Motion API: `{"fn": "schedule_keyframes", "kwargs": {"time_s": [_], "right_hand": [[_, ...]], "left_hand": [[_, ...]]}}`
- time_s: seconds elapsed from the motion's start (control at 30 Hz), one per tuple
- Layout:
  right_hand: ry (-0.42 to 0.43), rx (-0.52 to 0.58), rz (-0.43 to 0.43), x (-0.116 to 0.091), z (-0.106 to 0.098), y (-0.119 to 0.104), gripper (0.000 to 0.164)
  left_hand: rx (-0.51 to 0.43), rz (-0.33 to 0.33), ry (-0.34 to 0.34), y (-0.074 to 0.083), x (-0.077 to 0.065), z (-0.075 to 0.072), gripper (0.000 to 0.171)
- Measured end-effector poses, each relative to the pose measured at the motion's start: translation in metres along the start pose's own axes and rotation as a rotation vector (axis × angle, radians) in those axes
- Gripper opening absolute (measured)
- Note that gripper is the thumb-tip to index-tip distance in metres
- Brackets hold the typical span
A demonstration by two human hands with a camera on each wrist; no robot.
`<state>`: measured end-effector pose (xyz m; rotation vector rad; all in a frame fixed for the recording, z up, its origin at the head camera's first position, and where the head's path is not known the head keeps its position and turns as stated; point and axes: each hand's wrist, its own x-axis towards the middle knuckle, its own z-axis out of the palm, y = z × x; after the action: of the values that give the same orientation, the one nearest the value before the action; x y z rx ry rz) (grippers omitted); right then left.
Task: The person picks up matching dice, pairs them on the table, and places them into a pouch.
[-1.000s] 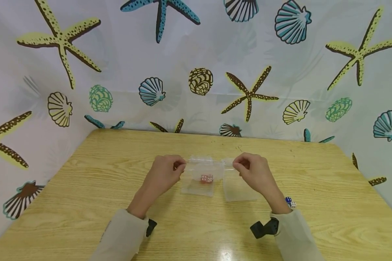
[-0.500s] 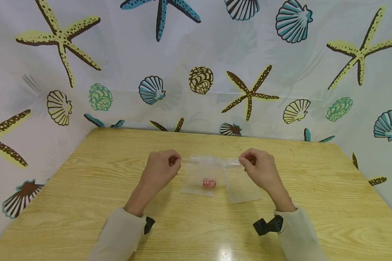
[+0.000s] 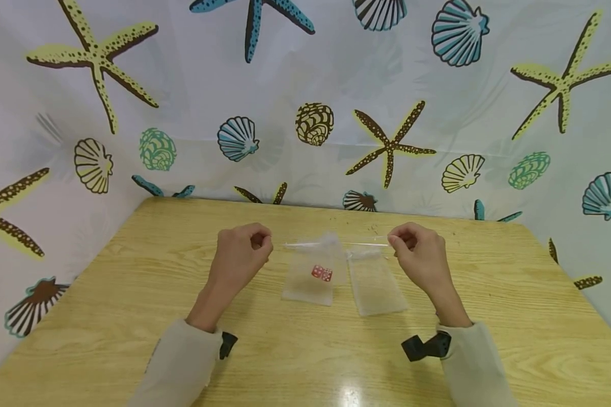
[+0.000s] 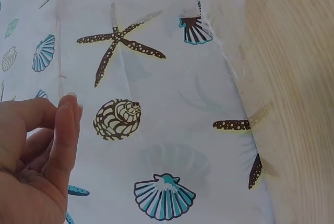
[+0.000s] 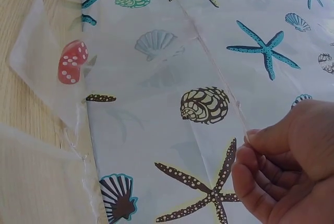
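Pinching drawstring (image 3: 336, 244) — right hand (image 3: 420, 257), left hand (image 3: 241, 257)

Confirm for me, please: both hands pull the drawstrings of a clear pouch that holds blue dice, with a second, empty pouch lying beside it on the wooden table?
Not quite: the dice are red with white pips, not blue, as the head and right wrist views show. The rest stands: the left hand and right hand pull the drawstrings of the clear pouch, and an empty pouch lies beside it on the wooden table.
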<state>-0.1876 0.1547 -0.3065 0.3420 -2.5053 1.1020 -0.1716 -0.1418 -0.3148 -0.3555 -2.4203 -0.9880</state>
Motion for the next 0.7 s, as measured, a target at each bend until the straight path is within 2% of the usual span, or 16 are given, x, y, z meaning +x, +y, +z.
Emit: {"fn": "schedule_keyframes", "kwargs": {"time_s": [0.23, 0.4, 0.7], "right_hand": [[-0.005, -0.007, -0.010, -0.001, 0.001, -0.001, 0.010], [-0.012, 0.013, -0.025, 0.000, 0.001, -0.003, 0.010], [-0.018, 0.044, -0.076, 0.002, 0.012, -0.011, 0.009]], "left_hand": [[0.003, -0.002, 0.019, 0.000, 0.000, -0.003, 0.015], [0.003, -0.029, 0.018, 0.000, -0.001, -0.006, 0.015], [0.065, -0.057, 0.052, -0.005, -0.004, -0.018, 0.017]]}}
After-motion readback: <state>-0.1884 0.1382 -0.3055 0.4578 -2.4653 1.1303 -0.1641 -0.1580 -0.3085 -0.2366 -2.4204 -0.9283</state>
